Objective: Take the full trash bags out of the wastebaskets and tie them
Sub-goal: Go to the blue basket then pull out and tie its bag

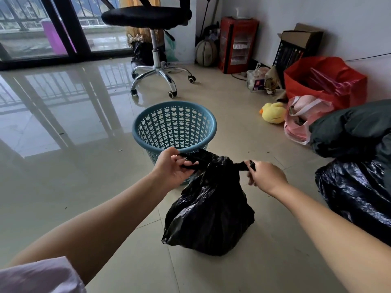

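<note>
On glossy tiled floor (63, 166), hands gripping black trash bag (209, 212) ends, blue wastebasket (174, 125) behind, office chair (152, 22) beyond

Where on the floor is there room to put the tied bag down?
The tiles left of the basket, toward the glass door, are bare, and so is the strip between chair and basket. The right is crowded: big black bags, pink bag, duck, red bag.

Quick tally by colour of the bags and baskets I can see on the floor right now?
Black trash bags: 2, held one, right-edge one
Blue wastebasket: 1
Red bag: 1
Pink bag: 1
Total: 5
</note>
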A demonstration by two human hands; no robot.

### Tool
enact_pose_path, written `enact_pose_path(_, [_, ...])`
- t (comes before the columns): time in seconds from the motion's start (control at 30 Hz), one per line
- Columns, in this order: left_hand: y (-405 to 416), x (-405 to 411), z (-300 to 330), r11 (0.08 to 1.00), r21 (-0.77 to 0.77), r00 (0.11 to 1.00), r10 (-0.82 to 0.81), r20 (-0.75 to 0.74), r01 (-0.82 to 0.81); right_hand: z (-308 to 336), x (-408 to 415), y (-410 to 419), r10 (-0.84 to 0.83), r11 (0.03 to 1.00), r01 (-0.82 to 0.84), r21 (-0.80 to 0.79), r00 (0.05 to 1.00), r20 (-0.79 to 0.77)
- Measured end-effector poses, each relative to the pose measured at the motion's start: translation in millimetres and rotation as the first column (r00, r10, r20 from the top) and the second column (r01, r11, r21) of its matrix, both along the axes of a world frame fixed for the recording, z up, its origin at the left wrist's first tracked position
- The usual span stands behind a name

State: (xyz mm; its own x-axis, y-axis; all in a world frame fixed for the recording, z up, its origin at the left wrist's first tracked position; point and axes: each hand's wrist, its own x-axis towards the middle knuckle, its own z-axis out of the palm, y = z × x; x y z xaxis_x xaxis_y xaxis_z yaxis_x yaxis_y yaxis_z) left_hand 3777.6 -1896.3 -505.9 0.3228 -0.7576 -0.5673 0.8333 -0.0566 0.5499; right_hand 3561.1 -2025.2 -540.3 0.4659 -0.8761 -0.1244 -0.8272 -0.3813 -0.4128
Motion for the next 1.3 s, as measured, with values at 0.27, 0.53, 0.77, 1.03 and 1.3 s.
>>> enact_pose_path(0.27, [40, 62, -53, 0.918, 0.393, 0.953, -0.173, 0.25, 0.063, -52, -63, -11, -0.125, 0.968, 0.199, 0.152, 0.911, -0.393])
enact_pose_path(0.53, [39, 73, -58, 0.885, 0.412, 0.839, -0.384, 0.385, 0.216, -55, -58, -20, -0.32, 0.838, 0.328, 0.436, 0.943, -0.093])
enact_pose_path(0.77, [14, 2, 18, 0.643, 0.545, -0.087, -0.601, 0.795, 0.538, 14, 9, -14, -0.536, 0.721, -0.041, 0.692, 0.6, 0.594])
enact_pose_path(1.03, [6, -24, 15, 0.913, 0.336, -0.502, -0.184, 0.845, 0.232, 49, 49, 40, 0.0, 0.534, -0.492, 0.688, 0.813, 0.582])
enact_pose_path(1.3, [9, -25, 0, 0.575, 0.355, 0.036, -0.558, 0.829, 0.737, 64, 52, 46, 0.282, 0.495, -0.607, 0.622, 0.789, 0.546])
